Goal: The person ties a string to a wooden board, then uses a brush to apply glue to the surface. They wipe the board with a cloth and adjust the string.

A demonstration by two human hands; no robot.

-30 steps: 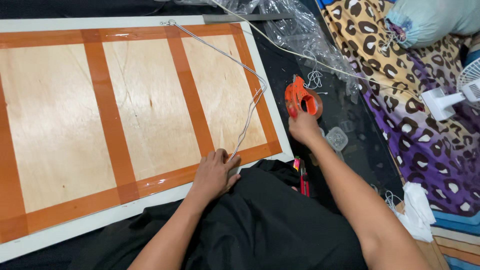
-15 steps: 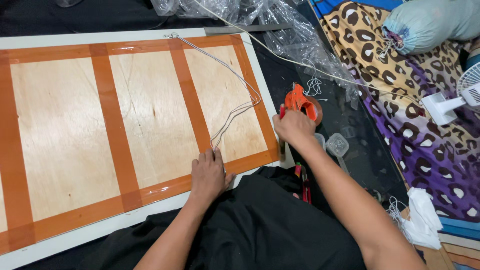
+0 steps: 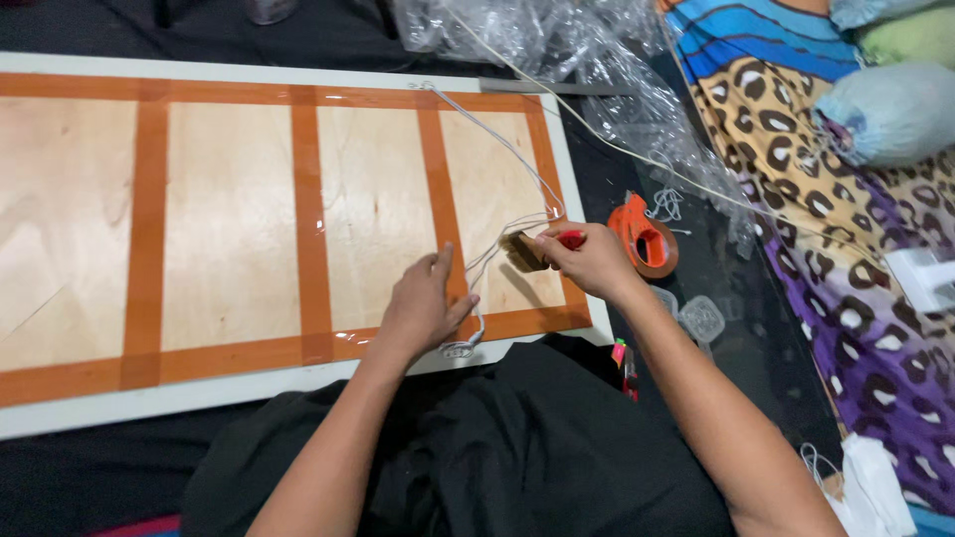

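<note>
Everything gathers round the plywood panel (image 3: 229,214), pale wood crossed by glossy orange tape strips (image 3: 303,214). Off its right edge lie an orange tape dispenser (image 3: 645,237), crumpled clear plastic wrap (image 3: 587,60) and a leopard-print blanket (image 3: 796,169). A thin white cord (image 3: 497,149) runs down the panel's right part. The left hand (image 3: 423,308) lies flat near the panel's lower edge, fingers loosely spread, pressing the cord. The right hand (image 3: 587,261) pinches a brown piece of tape (image 3: 522,251) over the cord.
</note>
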